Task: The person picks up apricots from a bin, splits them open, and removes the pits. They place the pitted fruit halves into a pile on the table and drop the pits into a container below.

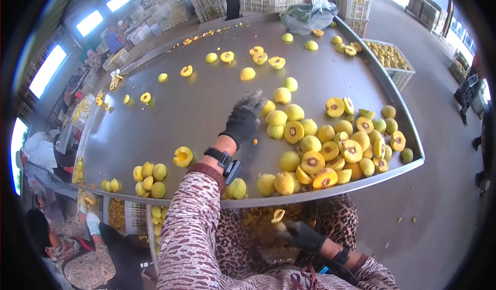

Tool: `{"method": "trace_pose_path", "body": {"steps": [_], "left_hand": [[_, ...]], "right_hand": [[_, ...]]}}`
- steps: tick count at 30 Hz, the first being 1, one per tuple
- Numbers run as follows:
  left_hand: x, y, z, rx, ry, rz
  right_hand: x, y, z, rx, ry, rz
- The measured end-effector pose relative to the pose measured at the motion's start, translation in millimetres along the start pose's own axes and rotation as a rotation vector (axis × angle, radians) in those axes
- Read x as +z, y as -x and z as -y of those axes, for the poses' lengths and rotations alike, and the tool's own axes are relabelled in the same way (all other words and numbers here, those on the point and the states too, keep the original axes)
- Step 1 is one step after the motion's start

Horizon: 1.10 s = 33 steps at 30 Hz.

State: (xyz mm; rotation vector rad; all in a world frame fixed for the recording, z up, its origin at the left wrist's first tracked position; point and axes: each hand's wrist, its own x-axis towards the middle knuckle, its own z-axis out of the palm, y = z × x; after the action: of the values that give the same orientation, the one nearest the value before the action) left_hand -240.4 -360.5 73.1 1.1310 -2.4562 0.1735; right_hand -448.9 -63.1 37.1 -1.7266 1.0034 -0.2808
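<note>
Left hand point(244, 118) out over surface point(196, 104), black glove, palm down, fingers loosely open, gripping nothing. Fingertips just beside whole fruit point(269, 107) at near edge of pile point(330, 145). Fruit near-round, no clear long axis; stem end not readable. Best bet: cup it from above, roll it clear of neighbours, avoid knocking cut halves point(312, 162), which lie faces up, pits showing. Right hand point(302, 234) low, under surface rim, curled by fruit half point(278, 216); can't tell grip.
</note>
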Motion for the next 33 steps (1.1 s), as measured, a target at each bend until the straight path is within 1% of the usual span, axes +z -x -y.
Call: {"method": "trace_pose_path", "body": {"steps": [1, 2, 3, 4, 5, 6, 7, 9, 10, 12, 13, 14, 16, 17, 19, 21, 22, 23, 25, 26, 27, 29, 30, 32, 33], "left_hand": [[19.3, -13.8, 8.4, 0.008, -0.005, -0.043], [44.9, -22.2, 18.4, 0.014, 0.050, 0.139], [61.0, -26.7, 20.3, 0.017, 0.114, 0.336], [57.5, -26.2, 15.1, 0.019, 0.123, 0.327], [43.8, -22.2, 11.0, -0.070, 0.130, 0.350], [32.6, -16.6, 9.1, -0.160, 0.134, 0.378], [26.3, -11.3, 10.4, -0.164, 0.131, 0.388], [8.6, -1.3, 15.9, -0.345, 0.109, 0.467], [0.3, 10.3, 15.7, -0.352, 0.101, 0.491], [-19.4, 25.9, 12.0, -0.573, 0.956, 0.233], [-29.1, 32.7, 7.9, -0.674, 1.375, 0.067], [-44.6, 43.1, -9.0, -0.687, 1.365, 0.086], [-82.9, 69.9, -73.6, -0.538, 1.699, -0.055], [-91.9, 78.7, -99.1, -0.556, 1.701, -0.044], [-102.3, 96.7, -141.4, -0.439, 1.320, -0.203], [-105.0, 115.3, -163.1, -0.641, 1.856, -0.171], [-102.4, 121.9, -170.2, -0.575, 1.320, -0.136], [-101.6, 126.5, -178.2, -0.584, 1.328, -0.132], [-102.8, 129.7, -193.8, -0.714, 2.050, -0.256], [-101.6, 129.2, -199.8, -0.701, 1.849, -0.315], [-100.1, 128.2, -203.2, -0.698, 1.852, -0.316], [-97.9, 128.4, -208.0, -0.720, 1.861, -0.415], [-98.0, 127.0, -210.9, -0.725, 1.857, -0.422], [-98.5, 122.6, -218.5, -0.772, 1.744, -0.528], [-99.4, 120.3, -221.9, -0.780, 1.737, -0.536]], "right_hand": [[1.4, -0.1, -7.8, 0.135, 0.425, 0.100], [5.9, -2.7, -21.7, 0.133, 0.456, 0.073], [16.8, -1.5, -40.3, -0.178, 0.453, -0.042], [21.8, 2.9, -50.2, -0.486, 0.434, -0.141], [14.8, 4.1, -31.9, -0.481, 0.433, -0.144], [9.6, 5.0, -9.7, -0.335, 0.116, -0.297], [3.0, 5.0, 8.5, -0.185, -0.204, -0.433], [-4.6, 2.8, 11.0, -0.154, -0.211, -0.410], [-3.0, 3.9, 11.5, -0.115, -0.215, -0.396], [0.8, 5.1, 13.8, -0.136, -0.263, -0.412], [0.2, 3.1, 17.2, -0.161, -0.285, -0.435], [-5.0, 0.4, 26.0, -0.157, -0.307, -0.433], [-20.0, 0.4, 48.1, -0.243, -0.338, -0.513], [-23.0, -1.5, 56.8, -0.230, -0.332, -0.528], [-21.1, -7.5, 63.7, -0.295, -0.288, -0.604], [-22.9, -7.8, 72.5, -0.295, -0.278, -0.628], [-23.0, -6.6, 75.6, -0.304, -0.258, -0.655], [-22.6, -6.3, 76.3, -0.292, -0.259, -0.650], [-21.3, -6.8, 75.5, -0.281, -0.208, -0.698], [-19.7, -7.8, 73.7, -0.260, -0.212, -0.694], [-16.3, -10.6, 70.4, -0.259, -0.209, -0.695], [-7.3, -15.3, 65.5, -0.375, -0.266, -0.735], [-7.1, -15.1, 64.3, -0.377, -0.268, -0.727], [-9.3, -12.8, 60.8, -0.372, -0.253, -0.664], [-10.0, -10.3, 60.2, -0.374, -0.257, -0.653]]}}
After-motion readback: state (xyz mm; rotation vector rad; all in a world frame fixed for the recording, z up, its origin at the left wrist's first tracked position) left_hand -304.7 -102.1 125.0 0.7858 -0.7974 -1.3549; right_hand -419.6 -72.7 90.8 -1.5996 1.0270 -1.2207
